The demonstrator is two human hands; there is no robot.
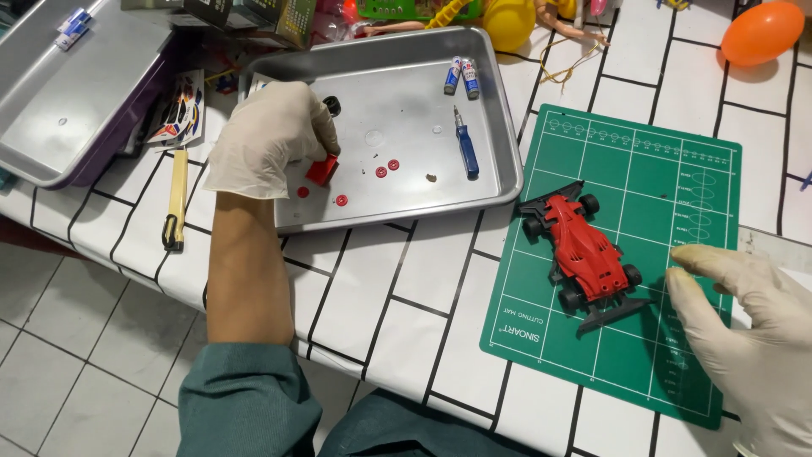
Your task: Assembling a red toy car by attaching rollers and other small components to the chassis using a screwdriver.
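My left hand (264,140), in a pale glove, reaches into the metal tray (499,161) with its fingers pinched together on a small red plastic part (322,169) that sits on the tray floor near the left wall. A small black wheel (332,105) lies just beyond my knuckles. My right hand (748,326), gloved too, hovers at the right edge of the green cutting mat (677,186), fingers spread and holding nothing, just beside the red toy race car (584,250).

To handle this grip well, I judge I should keep the pinch low and square on the red part, so it does not flick out across the smooth metal, and keep my wrist clear of the loose red washers (386,168) scattered close by; a nudge could send them sliding.

The red part is small, blocky and glossy, the same red as the car's shell; my fingertips hide its far side, so I cannot tell its full shape. The car lies diagonally on the mat, with black wheels and black wings front and rear. Farther along the tray lie a blue-handled screwdriver (464,145) and two small batteries (462,75). A yellow-handled tool (176,199) rests on the tablecloth left of the tray.
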